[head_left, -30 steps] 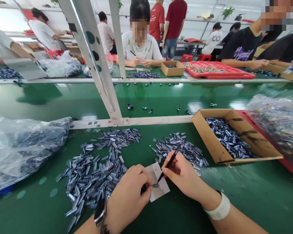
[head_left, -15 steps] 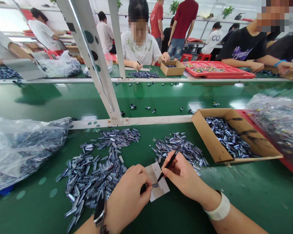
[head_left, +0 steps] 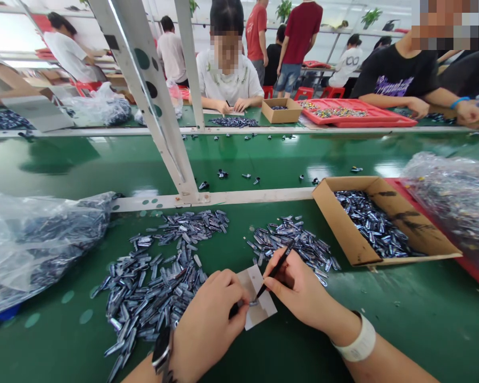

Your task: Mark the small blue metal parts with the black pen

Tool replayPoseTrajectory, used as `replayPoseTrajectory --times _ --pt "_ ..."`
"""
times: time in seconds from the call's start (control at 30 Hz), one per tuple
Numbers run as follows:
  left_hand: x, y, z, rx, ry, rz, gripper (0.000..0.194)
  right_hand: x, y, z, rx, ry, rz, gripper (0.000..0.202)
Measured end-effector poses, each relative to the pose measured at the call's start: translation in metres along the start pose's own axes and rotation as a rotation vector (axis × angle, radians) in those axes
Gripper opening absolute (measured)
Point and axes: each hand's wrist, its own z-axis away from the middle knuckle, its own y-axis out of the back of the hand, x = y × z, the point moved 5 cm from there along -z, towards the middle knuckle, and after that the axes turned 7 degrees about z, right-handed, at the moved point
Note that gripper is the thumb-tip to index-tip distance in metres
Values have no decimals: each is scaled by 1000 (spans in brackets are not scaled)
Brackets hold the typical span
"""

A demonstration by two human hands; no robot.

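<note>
My left hand pinches a small dark metal part and presses it onto a small white card lying on the green table. My right hand grips a thin black tool like a pen, its tip touching the part. A big heap of silvery-blue metal parts lies left of my hands. A smaller heap of parts sits just beyond my right hand.
An open cardboard box holding parts stands at right, with a filled clear bag beyond it. Another clear bag lies at left. A white frame post rises ahead. Several people work across the conveyor, by a red tray.
My hands stay almost still on the card. Loose parts on the conveyor belt have drifted right, and the people opposite have shifted their arms.
</note>
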Motion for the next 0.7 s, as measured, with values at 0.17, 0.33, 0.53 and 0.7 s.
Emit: replayPoseTrajectory --times 0.17,0.33,0.53,0.7 --pt "2 -2 0 -33 -62 -25 26 -1 0 2 2 51 43 13" --pt "3 -4 0 -65 -56 -106 29 -3 1 3 -5 71 -34 14" --pt "8 -3 2 -72 -68 -174 24 0 3 4 5 59 -23 12" --pt "13 -9 4 -76 -117 -206 26 1 3 5 45 48 13 13"
